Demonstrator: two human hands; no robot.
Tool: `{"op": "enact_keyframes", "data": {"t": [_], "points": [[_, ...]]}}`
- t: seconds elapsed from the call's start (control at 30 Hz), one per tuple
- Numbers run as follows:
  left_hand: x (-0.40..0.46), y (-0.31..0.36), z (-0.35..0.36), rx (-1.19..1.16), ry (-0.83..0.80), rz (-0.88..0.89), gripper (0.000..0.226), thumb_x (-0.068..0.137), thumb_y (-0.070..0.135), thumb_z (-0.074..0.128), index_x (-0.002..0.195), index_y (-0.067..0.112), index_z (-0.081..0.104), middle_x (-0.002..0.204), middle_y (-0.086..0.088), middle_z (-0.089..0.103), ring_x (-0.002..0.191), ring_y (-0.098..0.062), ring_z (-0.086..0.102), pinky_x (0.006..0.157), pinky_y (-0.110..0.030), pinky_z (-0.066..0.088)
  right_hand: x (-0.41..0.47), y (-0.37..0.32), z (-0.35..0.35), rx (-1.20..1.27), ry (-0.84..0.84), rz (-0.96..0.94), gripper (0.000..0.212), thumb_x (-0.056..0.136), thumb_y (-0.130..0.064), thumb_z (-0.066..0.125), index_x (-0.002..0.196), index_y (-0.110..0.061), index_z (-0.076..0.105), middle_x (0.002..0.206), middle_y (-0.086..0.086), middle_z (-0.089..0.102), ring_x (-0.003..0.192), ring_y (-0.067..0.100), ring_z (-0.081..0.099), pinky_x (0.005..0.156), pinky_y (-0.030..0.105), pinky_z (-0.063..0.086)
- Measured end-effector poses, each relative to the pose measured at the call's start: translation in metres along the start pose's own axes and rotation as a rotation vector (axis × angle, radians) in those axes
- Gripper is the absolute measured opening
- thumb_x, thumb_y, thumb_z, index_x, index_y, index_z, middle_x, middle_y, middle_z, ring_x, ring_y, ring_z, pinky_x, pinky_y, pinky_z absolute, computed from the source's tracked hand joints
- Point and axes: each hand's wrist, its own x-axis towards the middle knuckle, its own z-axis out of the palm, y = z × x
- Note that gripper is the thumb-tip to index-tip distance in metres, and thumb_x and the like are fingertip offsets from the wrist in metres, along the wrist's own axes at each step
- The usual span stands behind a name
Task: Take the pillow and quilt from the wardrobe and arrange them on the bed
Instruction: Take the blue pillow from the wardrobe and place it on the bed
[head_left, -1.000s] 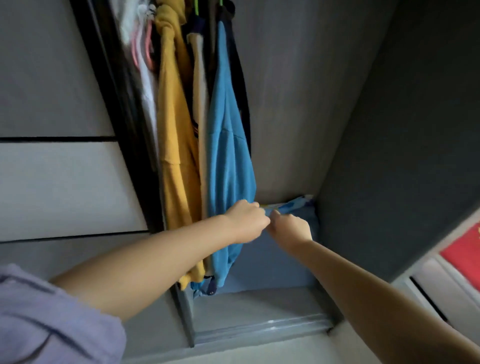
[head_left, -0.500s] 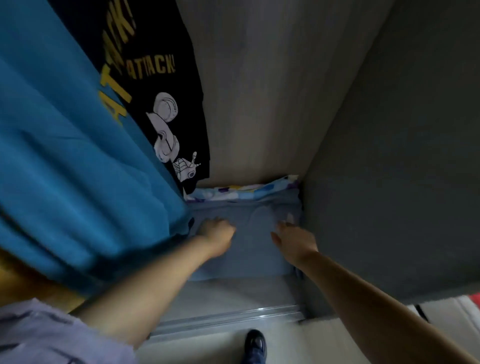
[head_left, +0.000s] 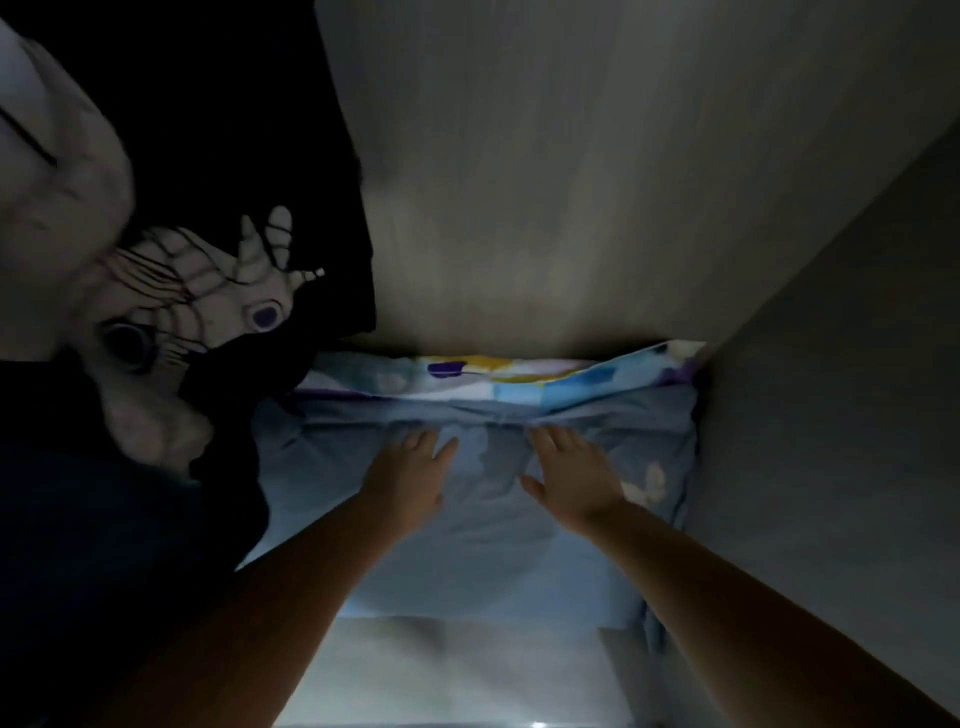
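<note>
The quilt (head_left: 467, 519), a pale blue folded slab, fills the wardrobe floor (head_left: 441, 670) from the centre down toward 6 o'clock, wedged between the hanging clothes and the side panel (head_left: 841, 467) at 3 o'clock. Behind it, at about 1 o'clock from the hands, a patterned piece (head_left: 519, 376) with blue, yellow and purple patches lies against the back panel (head_left: 545, 182); whether that is the pillow or a further fold of bedding cannot be told. A black printed shirt (head_left: 208, 291) hangs at 9 to 10 o'clock, its hem overlapping the quilt's left corner.

A second ago both hands were closed near the bedding's top edge, seen from farther back; since then the view has dropped close in. Now the left hand (head_left: 410, 483) and the right hand (head_left: 571, 478) lie flat on the blue fabric, fingers spread and pointing toward 12 o'clock, just short of the fold line. Nothing is pinched or lifted yet.

This looks like the reach before the grasp: the bedding remains wholly inside the wardrobe, and the bed is out of view.
</note>
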Motion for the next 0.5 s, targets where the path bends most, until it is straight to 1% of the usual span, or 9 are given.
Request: {"op": "enact_keyframes", "data": {"t": [0.03,0.1,0.13,0.23,0.3,0.33,0.4,0.43,0.5], "points": [[0.018,-0.004,0.013,-0.025,0.043,-0.010,0.069,0.087,0.035,0.055,0.147,0.019,0.025,0.151,-0.011,0.030,0.136,-0.026,0.033,0.109,-0.036,0.031,0.017,0.004,0.012,0.003,0.007,-0.019,0.067,0.093,-0.048,0.045,0.149,-0.016,0.025,0.151,0.009,0.035,0.138,0.024,0.035,0.110,0.039,0.032],[0.047,-0.014,0.036,-0.065,0.138,-0.048,0.064,0.082,0.035,0.059,0.140,0.021,0.035,0.141,-0.008,0.041,0.126,-0.027,0.044,0.101,-0.037,0.038,0.046,0.015,0.036,0.009,0.038,-0.042,0.071,0.091,-0.052,0.046,0.149,-0.018,0.024,0.153,0.008,0.032,0.140,0.024,0.033,0.111,0.040,0.030],[0.058,-0.019,0.046,-0.065,0.136,-0.072,0.065,0.080,0.036,0.061,0.138,0.021,0.036,0.139,-0.007,0.043,0.123,-0.027,0.046,0.099,-0.037,0.039,0.059,0.019,0.046,0.005,0.043,-0.054,0.072,0.091,-0.055,0.046,0.149,-0.019,0.024,0.154,0.007,0.031,0.141,0.023,0.032,0.113,0.040,0.028],[0.085,-0.036,0.077,-0.005,0.078,-0.084,0.083,0.077,0.046,0.064,0.145,0.019,0.024,0.149,-0.008,0.031,0.133,-0.028,0.038,0.104,-0.041,0.037,0.090,0.030,0.071,0.001,0.019,-0.098,0.077,0.089,-0.059,0.046,0.151,-0.019,0.021,0.157,0.004,0.025,0.144,0.020,0.025,0.117,0.040,0.020],[0.092,-0.046,0.089,0.054,0.117,-0.047,0.094,0.073,0.053,0.067,0.148,0.017,0.022,0.151,-0.011,0.030,0.135,-0.030,0.036,0.104,-0.043,0.036,0.104,0.033,0.083,-0.046,0.013,-0.122,0.084,0.086,-0.062,0.048,0.151,-0.018,0.018,0.156,0.004,0.025,0.143,0.020,0.024,0.117,0.040,0.019],[0.094,-0.050,0.094,0.086,0.160,-0.026,0.099,0.069,0.055,0.071,0.147,0.014,0.027,0.149,-0.013,0.036,0.132,-0.031,0.041,0.103,-0.044,0.037,0.108,0.035,0.088,-0.077,0.025,-0.128,0.088,0.084,-0.065,0.049,0.151,-0.017,0.018,0.155,0.005,0.027,0.142,0.020,0.026,0.117,0.040,0.019],[0.094,-0.052,0.100,0.117,0.278,-0.025,0.107,0.054,0.059,0.080,0.140,0.006,0.043,0.136,-0.018,0.054,0.119,-0.033,0.056,0.096,-0.045,0.046,0.111,0.035,0.095,-0.102,0.045,-0.123,0.092,0.079,-0.069,0.051,0.149,-0.016,0.023,0.150,0.006,0.036,0.138,0.022,0.035,0.116,0.040,0.019],[0.094,-0.052,0.102,0.104,0.296,-0.049,0.111,0.051,0.061,0.081,0.139,0.003,0.044,0.134,-0.018,0.056,0.116,-0.033,0.058,0.094,-0.045,0.047,0.111,0.034,0.098,-0.087,0.047,-0.115,0.092,0.076,-0.070,0.053,0.147,-0.017,0.027,0.146,0.006,0.042,0.134,0.022,0.039,0.115,0.040,0.019],[0.094,-0.051,0.104,0.066,0.219,-0.103,0.114,0.061,0.064,0.072,0.147,0.005,0.028,0.144,-0.015,0.044,0.126,-0.030,0.048,0.104,-0.043,0.038,0.109,0.031,0.101,-0.046,0.060,-0.106,0.089,0.071,-0.072,0.057,0.141,-0.021,0.036,0.137,0.004,0.051,0.128,0.023,0.046,0.114,0.039,0.020]]}}
